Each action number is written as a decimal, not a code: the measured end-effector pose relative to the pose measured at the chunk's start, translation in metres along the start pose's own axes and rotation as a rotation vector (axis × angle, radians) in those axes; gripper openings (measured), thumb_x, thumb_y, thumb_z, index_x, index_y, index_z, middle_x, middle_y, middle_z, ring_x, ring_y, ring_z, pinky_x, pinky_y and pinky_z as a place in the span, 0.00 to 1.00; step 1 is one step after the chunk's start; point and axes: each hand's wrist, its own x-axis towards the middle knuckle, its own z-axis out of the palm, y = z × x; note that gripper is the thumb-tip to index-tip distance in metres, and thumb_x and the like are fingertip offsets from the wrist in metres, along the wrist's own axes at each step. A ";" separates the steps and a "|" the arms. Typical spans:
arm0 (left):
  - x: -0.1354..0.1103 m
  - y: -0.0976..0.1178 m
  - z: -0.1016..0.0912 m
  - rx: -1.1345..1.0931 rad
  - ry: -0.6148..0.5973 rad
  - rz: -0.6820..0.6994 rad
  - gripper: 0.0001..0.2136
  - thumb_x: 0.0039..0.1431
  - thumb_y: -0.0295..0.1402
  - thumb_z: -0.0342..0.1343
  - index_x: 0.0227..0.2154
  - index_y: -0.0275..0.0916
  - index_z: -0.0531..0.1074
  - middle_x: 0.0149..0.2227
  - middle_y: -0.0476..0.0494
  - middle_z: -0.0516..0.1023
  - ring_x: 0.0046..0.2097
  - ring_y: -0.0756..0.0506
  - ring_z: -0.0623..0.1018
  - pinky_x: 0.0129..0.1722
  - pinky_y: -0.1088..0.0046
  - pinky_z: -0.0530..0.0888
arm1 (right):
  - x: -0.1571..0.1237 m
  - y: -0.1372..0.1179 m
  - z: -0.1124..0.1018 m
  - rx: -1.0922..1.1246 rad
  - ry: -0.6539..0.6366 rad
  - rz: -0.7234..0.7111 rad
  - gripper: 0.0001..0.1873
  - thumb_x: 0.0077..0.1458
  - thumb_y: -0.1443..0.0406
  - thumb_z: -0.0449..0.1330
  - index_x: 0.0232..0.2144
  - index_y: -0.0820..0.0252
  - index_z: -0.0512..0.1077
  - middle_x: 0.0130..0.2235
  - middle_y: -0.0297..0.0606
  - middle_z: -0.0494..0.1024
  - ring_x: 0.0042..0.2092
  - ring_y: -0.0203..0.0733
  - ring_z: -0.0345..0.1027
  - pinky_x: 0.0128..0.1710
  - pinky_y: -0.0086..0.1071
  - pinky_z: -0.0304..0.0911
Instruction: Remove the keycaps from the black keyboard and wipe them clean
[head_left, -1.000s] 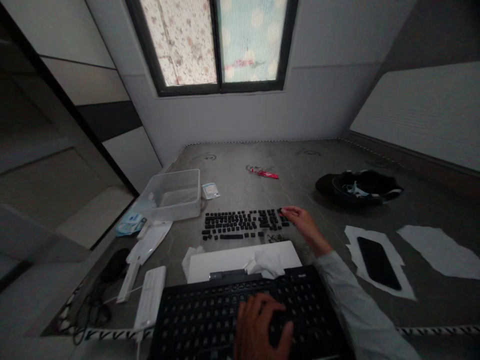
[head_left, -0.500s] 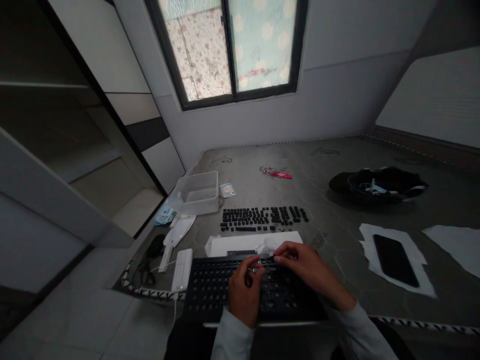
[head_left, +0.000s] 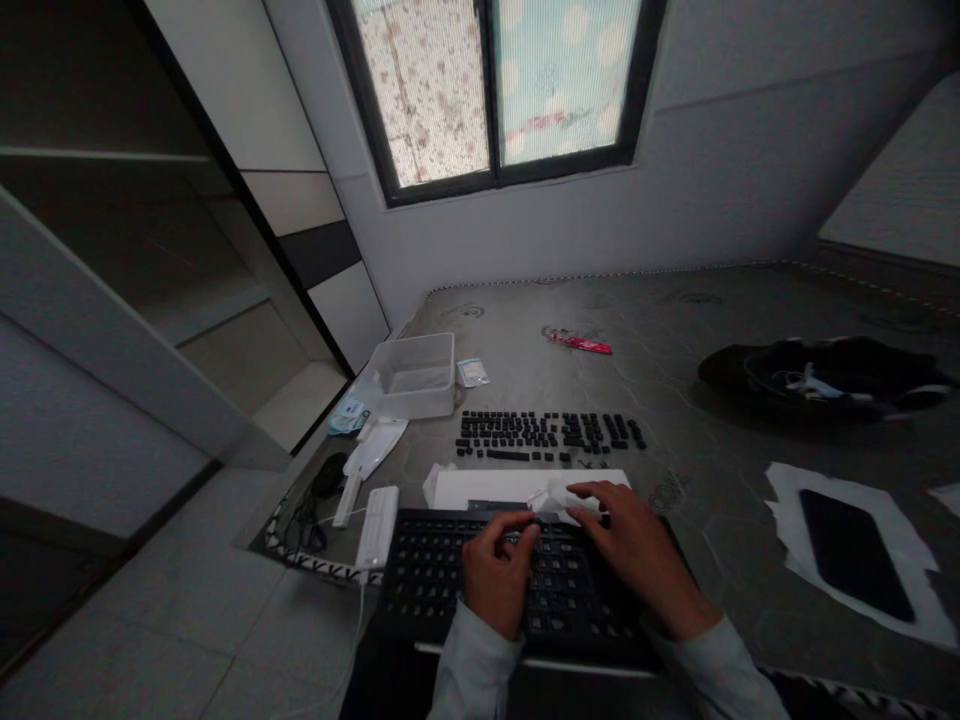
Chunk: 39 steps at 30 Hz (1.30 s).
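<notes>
A black keyboard (head_left: 427, 572) with its keycaps off lies in front of me, its rows of bare switch posts showing. Over its upper middle, my left hand (head_left: 501, 565) has thumb and forefinger pinched together; whatever is between them is too small to make out. To its right, my right hand (head_left: 634, 550) hovers at the keyboard's top edge with thumb and forefinger apart. Close to those fingertips is a crumpled white tissue (head_left: 553, 496), resting on a white box-like strip (head_left: 491, 483) behind the keyboard. Loose black keycaps (head_left: 510, 430) are laid out in rows beyond.
At left are a clear plastic bin (head_left: 416, 365), a white power strip (head_left: 377, 525) with a cable, and a black mouse (head_left: 328, 475). A red packet (head_left: 581, 343) lies farther back. On the right are a black cap (head_left: 739, 375) and a phone (head_left: 855, 550) on white paper.
The view has turned slightly left. My right thumb and forefinger have parted and lifted from the keyboard's top edge. My left thumb and forefinger have come closer together.
</notes>
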 end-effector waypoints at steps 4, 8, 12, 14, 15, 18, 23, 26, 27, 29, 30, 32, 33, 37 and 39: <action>0.001 -0.003 0.002 -0.032 -0.005 -0.035 0.12 0.56 0.40 0.58 0.36 0.38 0.78 0.33 0.44 0.81 0.20 0.53 0.73 0.19 0.79 0.68 | 0.003 0.021 0.011 -0.188 -0.039 -0.043 0.12 0.56 0.61 0.57 0.40 0.57 0.77 0.42 0.43 0.79 0.45 0.52 0.71 0.46 0.43 0.63; 0.000 -0.003 0.001 -0.043 0.004 -0.037 0.11 0.56 0.40 0.58 0.35 0.38 0.77 0.33 0.43 0.82 0.19 0.53 0.73 0.18 0.80 0.68 | 0.005 0.017 0.003 -0.201 -0.016 0.052 0.14 0.59 0.56 0.53 0.36 0.55 0.76 0.36 0.41 0.80 0.38 0.50 0.73 0.40 0.41 0.64; -0.001 -0.003 -0.002 0.003 0.037 0.025 0.10 0.56 0.40 0.59 0.34 0.38 0.78 0.32 0.44 0.81 0.21 0.53 0.73 0.22 0.79 0.69 | 0.004 -0.002 -0.008 0.022 0.082 0.216 0.16 0.57 0.50 0.54 0.37 0.54 0.72 0.32 0.38 0.79 0.32 0.46 0.73 0.35 0.37 0.64; -0.002 -0.004 -0.002 0.022 0.070 0.064 0.09 0.56 0.39 0.59 0.33 0.39 0.78 0.30 0.45 0.81 0.22 0.53 0.73 0.23 0.79 0.69 | 0.001 -0.014 -0.007 0.236 0.030 0.201 0.16 0.55 0.49 0.57 0.31 0.55 0.69 0.34 0.38 0.79 0.34 0.45 0.73 0.36 0.35 0.65; -0.002 -0.004 -0.003 0.017 0.083 0.065 0.09 0.56 0.39 0.59 0.33 0.38 0.78 0.28 0.46 0.80 0.22 0.52 0.72 0.23 0.79 0.69 | -0.001 -0.021 -0.005 0.356 -0.022 0.184 0.16 0.53 0.49 0.58 0.28 0.55 0.67 0.35 0.39 0.79 0.36 0.45 0.73 0.38 0.35 0.66; -0.002 -0.003 -0.004 -0.060 0.086 0.004 0.11 0.56 0.40 0.59 0.35 0.38 0.78 0.24 0.48 0.78 0.19 0.53 0.70 0.19 0.80 0.66 | -0.007 -0.038 0.007 0.646 -0.219 0.151 0.19 0.51 0.49 0.60 0.25 0.56 0.63 0.34 0.37 0.78 0.37 0.45 0.73 0.38 0.33 0.67; 0.001 -0.003 -0.007 -0.189 0.119 -0.047 0.13 0.53 0.41 0.60 0.35 0.35 0.79 0.30 0.43 0.81 0.18 0.54 0.69 0.16 0.81 0.65 | -0.011 -0.051 0.021 0.764 -0.256 0.188 0.20 0.51 0.48 0.62 0.25 0.56 0.64 0.29 0.35 0.77 0.33 0.43 0.72 0.34 0.32 0.67; 0.001 -0.003 -0.007 -0.201 0.131 -0.050 0.14 0.51 0.42 0.62 0.33 0.35 0.80 0.27 0.43 0.80 0.18 0.53 0.69 0.15 0.81 0.65 | -0.010 -0.052 0.025 0.846 -0.280 0.240 0.20 0.48 0.51 0.66 0.38 0.55 0.70 0.37 0.39 0.81 0.38 0.46 0.75 0.42 0.37 0.69; 0.001 -0.004 -0.006 -0.201 0.131 -0.057 0.14 0.51 0.42 0.62 0.33 0.35 0.80 0.27 0.42 0.80 0.18 0.53 0.68 0.15 0.81 0.64 | -0.009 -0.052 0.026 0.858 -0.300 0.224 0.22 0.48 0.51 0.66 0.42 0.56 0.71 0.40 0.41 0.81 0.41 0.47 0.75 0.46 0.39 0.68; 0.000 -0.004 -0.005 -0.203 0.115 -0.075 0.15 0.51 0.42 0.61 0.33 0.35 0.81 0.26 0.42 0.81 0.17 0.53 0.68 0.14 0.80 0.63 | -0.008 -0.052 0.030 0.844 -0.327 0.162 0.22 0.50 0.51 0.65 0.43 0.57 0.74 0.44 0.44 0.80 0.46 0.50 0.74 0.52 0.42 0.65; 0.000 -0.004 -0.005 -0.198 0.096 -0.076 0.15 0.52 0.43 0.61 0.35 0.35 0.81 0.26 0.41 0.81 0.16 0.53 0.68 0.14 0.79 0.63 | -0.008 -0.052 0.032 0.831 -0.326 0.139 0.21 0.51 0.51 0.64 0.41 0.58 0.75 0.45 0.45 0.80 0.47 0.51 0.73 0.53 0.43 0.64; -0.002 -0.002 -0.005 -0.166 0.042 -0.049 0.16 0.56 0.43 0.58 0.37 0.36 0.80 0.29 0.40 0.82 0.16 0.53 0.69 0.15 0.79 0.64 | -0.007 -0.050 0.036 0.821 -0.290 0.136 0.21 0.52 0.49 0.62 0.39 0.59 0.76 0.44 0.45 0.80 0.47 0.52 0.73 0.52 0.43 0.64; -0.003 -0.002 -0.005 -0.139 0.014 -0.021 0.16 0.58 0.43 0.56 0.39 0.37 0.80 0.32 0.39 0.82 0.17 0.53 0.69 0.16 0.78 0.65 | -0.007 -0.049 0.038 0.824 -0.260 0.150 0.23 0.52 0.48 0.62 0.39 0.59 0.77 0.44 0.45 0.81 0.47 0.52 0.74 0.52 0.43 0.65; -0.007 0.000 -0.004 -0.066 -0.050 0.049 0.17 0.63 0.43 0.50 0.43 0.38 0.78 0.35 0.39 0.82 0.18 0.53 0.71 0.20 0.78 0.68 | -0.006 -0.043 0.040 0.778 -0.150 0.211 0.25 0.50 0.44 0.62 0.36 0.60 0.76 0.40 0.45 0.81 0.42 0.52 0.75 0.45 0.40 0.68; -0.009 0.000 -0.002 -0.073 -0.063 0.038 0.18 0.63 0.43 0.50 0.43 0.37 0.78 0.29 0.42 0.81 0.18 0.52 0.71 0.19 0.78 0.67 | -0.006 -0.040 0.038 0.723 -0.140 0.235 0.25 0.48 0.44 0.64 0.33 0.60 0.75 0.36 0.43 0.82 0.39 0.51 0.76 0.40 0.38 0.69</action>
